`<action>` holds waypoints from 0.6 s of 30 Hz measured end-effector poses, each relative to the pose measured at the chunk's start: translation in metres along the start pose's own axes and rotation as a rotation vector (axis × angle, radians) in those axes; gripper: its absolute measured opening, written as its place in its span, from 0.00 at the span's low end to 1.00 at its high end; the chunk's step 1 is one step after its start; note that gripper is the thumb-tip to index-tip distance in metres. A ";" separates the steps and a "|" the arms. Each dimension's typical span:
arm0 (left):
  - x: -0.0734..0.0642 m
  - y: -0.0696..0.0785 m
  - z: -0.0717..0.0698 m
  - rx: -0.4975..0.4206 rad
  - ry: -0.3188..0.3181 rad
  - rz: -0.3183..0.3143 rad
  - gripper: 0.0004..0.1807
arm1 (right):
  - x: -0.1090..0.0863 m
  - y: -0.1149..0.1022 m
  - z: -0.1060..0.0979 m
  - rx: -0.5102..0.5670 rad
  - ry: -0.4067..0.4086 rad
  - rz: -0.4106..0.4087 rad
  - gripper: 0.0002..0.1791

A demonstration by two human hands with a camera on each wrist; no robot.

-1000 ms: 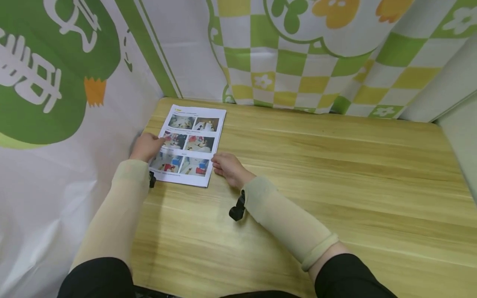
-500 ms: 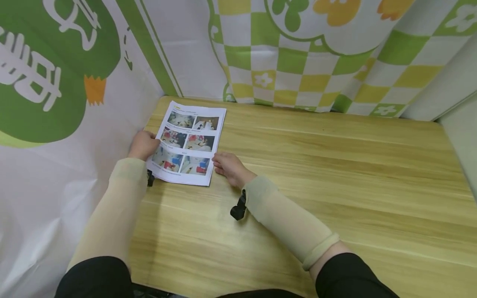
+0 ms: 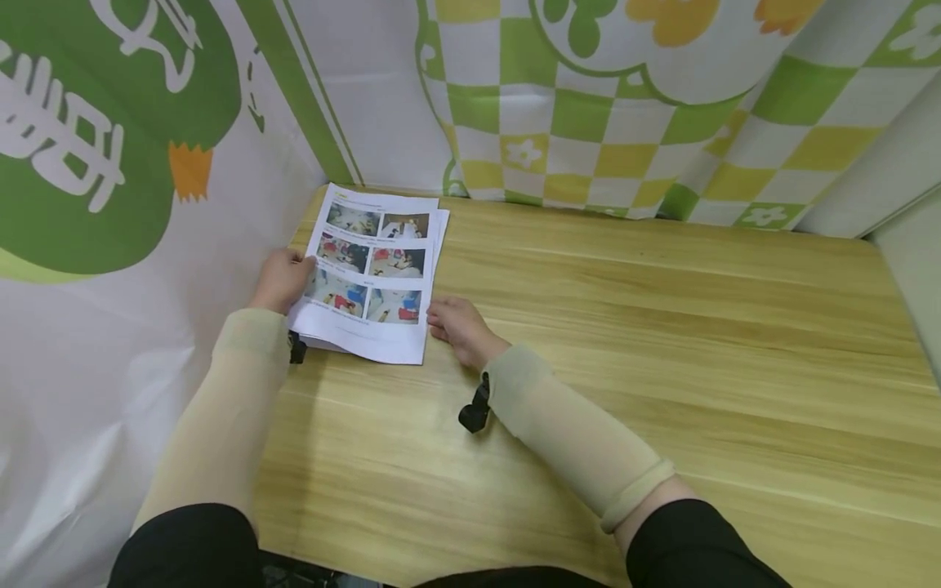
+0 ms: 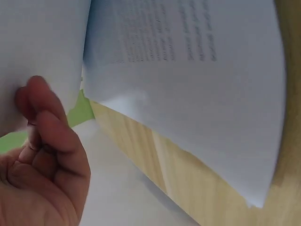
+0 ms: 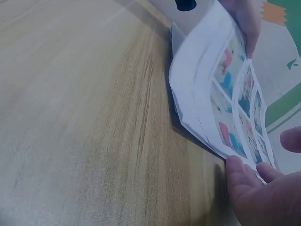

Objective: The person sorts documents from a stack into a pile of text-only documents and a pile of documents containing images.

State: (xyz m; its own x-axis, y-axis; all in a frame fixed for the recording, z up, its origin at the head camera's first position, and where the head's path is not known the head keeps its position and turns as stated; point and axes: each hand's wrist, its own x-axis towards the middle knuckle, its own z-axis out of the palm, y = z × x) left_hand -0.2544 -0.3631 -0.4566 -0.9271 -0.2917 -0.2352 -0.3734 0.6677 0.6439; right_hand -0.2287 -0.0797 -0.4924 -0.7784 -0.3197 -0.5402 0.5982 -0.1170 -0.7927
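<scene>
A white sheet (image 3: 360, 335) with rows of colour photos lies uppermost on a small paper stack (image 3: 443, 230) at the table's left end. Thumb on top and fingers beneath, my left hand (image 3: 282, 282) pinches its left edge. That edge is raised; in the left wrist view a gap opens above a page (image 4: 197, 103) with lines of print. My right hand (image 3: 459, 328) stands on its side at the opposite edge. In the right wrist view its fingertips (image 5: 235, 165) touch the paper's edge, and the thumb (image 5: 290, 140) is held apart.
The wooden table (image 3: 625, 392) stretches away to the right. A white and green printed cloth (image 3: 220, 261) hangs close along the left side, and a checked one (image 3: 573, 147) hangs behind the table. Black wrist cameras (image 3: 474, 412) sit below both wrists.
The top sheet's left side has risen and the sheet has shifted off those under it, so their right and lower edges now show. My right hand has moved slightly right along with the paper.
</scene>
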 end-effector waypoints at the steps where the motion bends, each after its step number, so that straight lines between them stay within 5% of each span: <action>1: 0.000 0.000 0.001 0.011 0.007 0.003 0.21 | 0.000 0.000 0.000 0.008 0.000 -0.001 0.24; 9: 0.000 -0.004 0.001 0.064 -0.009 0.035 0.21 | -0.001 0.000 0.000 0.048 -0.019 0.000 0.24; 18: -0.004 0.000 -0.009 -0.157 -0.309 -0.032 0.34 | -0.001 0.003 0.002 0.068 -0.068 0.022 0.24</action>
State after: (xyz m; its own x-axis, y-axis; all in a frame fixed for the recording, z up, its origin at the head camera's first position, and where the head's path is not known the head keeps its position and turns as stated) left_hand -0.2503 -0.3680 -0.4494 -0.8894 -0.0738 -0.4511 -0.4157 0.5408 0.7313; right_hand -0.2261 -0.0814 -0.4940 -0.7512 -0.3862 -0.5353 0.6287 -0.1714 -0.7586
